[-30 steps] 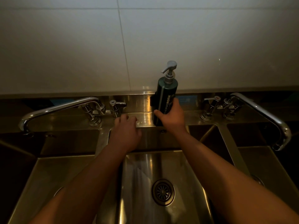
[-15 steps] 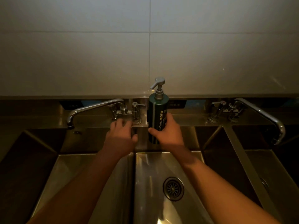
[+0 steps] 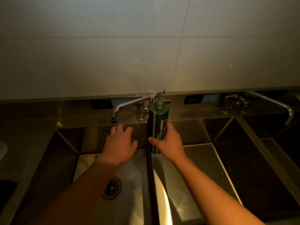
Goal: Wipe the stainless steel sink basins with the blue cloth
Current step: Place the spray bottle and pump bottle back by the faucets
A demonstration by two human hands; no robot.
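We are gripping the dark green pump bottle [image 3: 158, 125] with our right hand [image 3: 168, 143], thumb and fingers curling round its lower half, and we are holding it upright over the ridge [image 3: 150, 176] that divides two stainless steel sink basins. Our left hand [image 3: 121, 143] is hovering just left of the bottle, fingers spread and relaxed, grasping nothing, in front of the left basin's back wall; whether it is touching the steel we cannot tell. The left basin [image 3: 129, 168] is lying below and left of the bottle, its round drain [image 3: 112, 187] showing beside our left forearm. The middle basin [image 3: 194, 168] is lying below and right of the bottle, catching a bright streak of light. Directly behind the bottle a chrome faucet [image 3: 129, 103] is reaching out to the left, and a second faucet [image 3: 272, 103] is sitting well off to the bottle's right.
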